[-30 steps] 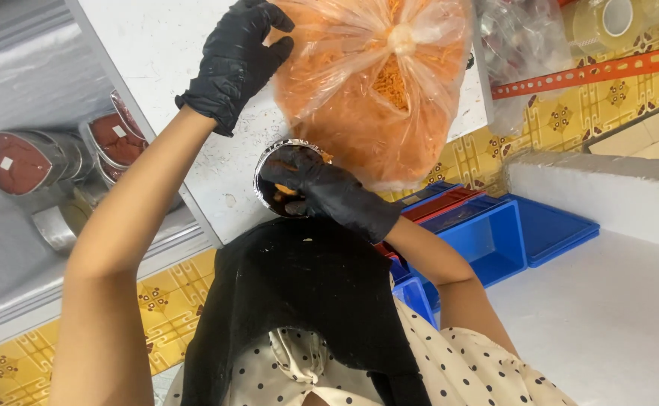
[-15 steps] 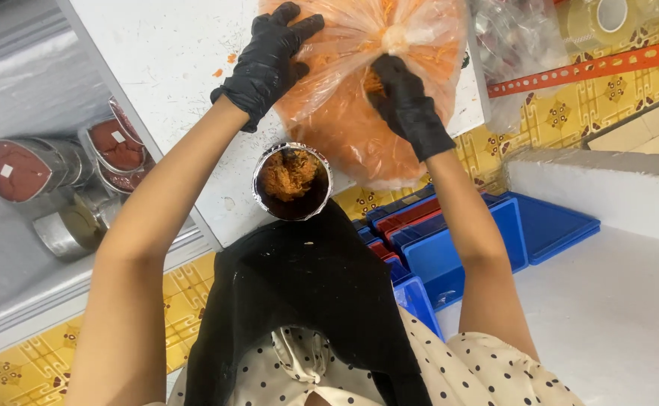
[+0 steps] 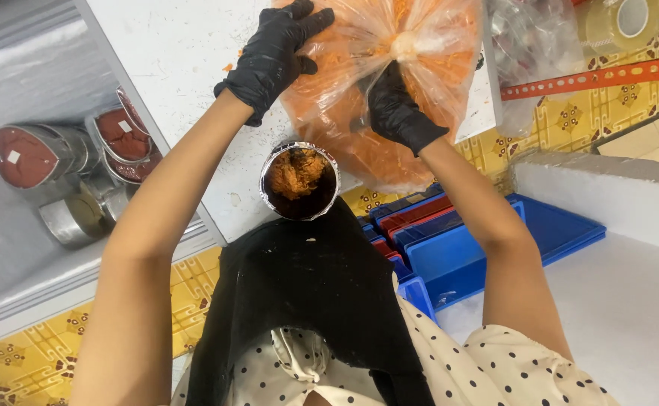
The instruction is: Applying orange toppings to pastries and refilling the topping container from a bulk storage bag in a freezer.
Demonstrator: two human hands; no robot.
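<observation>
Tin (image 3: 300,183) at frame centre on white table (image 3: 179,60), part filled with orange shreds, room left below rim. Right hand (image 3: 393,105) plunged in clear bag (image 3: 389,83) at upper centre, fingers closed among shreds. Left hand (image 3: 273,53) clamped on bag's edge. Filled heart tins (image 3: 25,154) at left.

My gloves, left (image 3: 273,56) and right (image 3: 397,109), are black against the clear bag (image 3: 389,83) of orange shreds, and the silver foil cup (image 3: 299,180) holds orange-brown filling. My apron (image 3: 314,301) is black over a cream blouse (image 3: 495,372) with black dots. Blue trays (image 3: 480,240) sit on yellow patterned floor tiles (image 3: 21,361).
</observation>
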